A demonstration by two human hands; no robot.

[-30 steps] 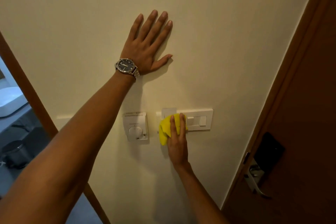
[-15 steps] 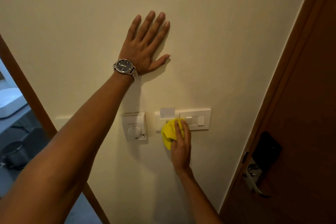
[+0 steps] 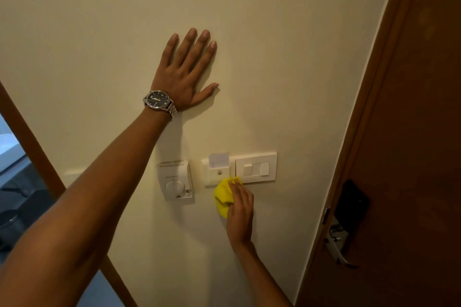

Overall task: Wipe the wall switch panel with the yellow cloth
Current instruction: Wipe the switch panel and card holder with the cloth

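Observation:
A white switch panel (image 3: pixel 256 168) is fixed to the cream wall, with a key-card slot (image 3: pixel 219 169) at its left end holding a white card. My right hand (image 3: pixel 240 212) presses a bunched yellow cloth (image 3: pixel 222 195) against the wall just below the panel's lower edge, under the card slot. My left hand (image 3: pixel 185 75), with a wristwatch on it, lies flat on the wall above and left of the panel, fingers spread.
A white thermostat with a round dial (image 3: pixel 175 183) hangs left of the panel. A brown door (image 3: pixel 411 132) with a black lock and metal handle (image 3: pixel 340 239) stands at the right. A brown door frame (image 3: pixel 32 147) runs down the left.
My right hand slid the cloth downward, off the card slot and the panel's left half, to the wall just beneath. The left hand stayed flat on the wall.

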